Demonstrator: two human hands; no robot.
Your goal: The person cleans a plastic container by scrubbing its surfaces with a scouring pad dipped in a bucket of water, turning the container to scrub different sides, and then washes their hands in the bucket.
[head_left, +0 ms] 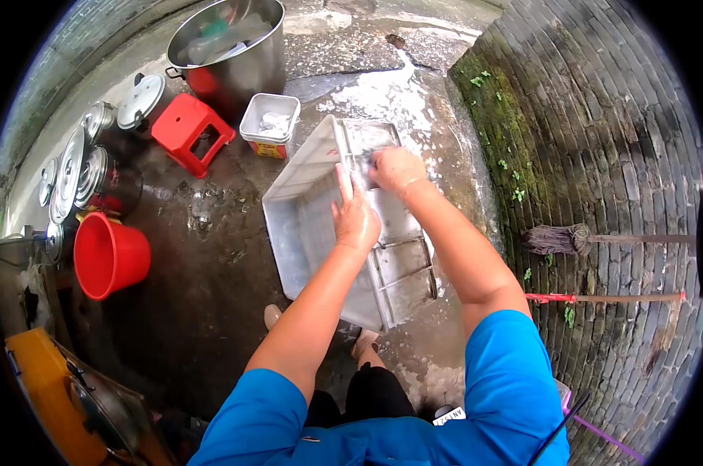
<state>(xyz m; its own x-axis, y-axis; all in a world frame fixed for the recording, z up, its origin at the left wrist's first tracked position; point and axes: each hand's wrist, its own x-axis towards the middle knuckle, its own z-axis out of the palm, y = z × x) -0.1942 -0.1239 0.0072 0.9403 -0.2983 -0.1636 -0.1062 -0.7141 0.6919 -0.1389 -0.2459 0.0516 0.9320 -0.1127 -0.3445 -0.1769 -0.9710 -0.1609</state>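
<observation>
Near left, a yellow board (45, 380) is leaning in at the edge. Farther off on the left, lidded metal pots (95, 175) are crowding together on the wet floor (212, 279); a red bucket (126, 260) is standing just nearer than they are. Moving right: a red stool (182, 124) is sitting near a large metal pot (250, 81) at the far side, its jumbled contents hard to make out. Next, a white tub (269, 147) with a coloured label is holding something white.

Center: a pale plastic crate (305, 221) is lying on its side in front of you, its open side facing left, its ribbed outer face to the right. Your left hand (357, 220) is resting on the crate's edge, fingers extended, not clenching. Your right hand (398, 168) is bending its fingers around a small dark thing (366, 163), mostly hidden, and pressing against the ribbed face near the far end.

Beyond the crate, white foam (390, 101) is spreading over the ground. Far right, a mop (557, 239) and a red-wrapped stick (552, 298) are resting by the brick wall (608, 155).
</observation>
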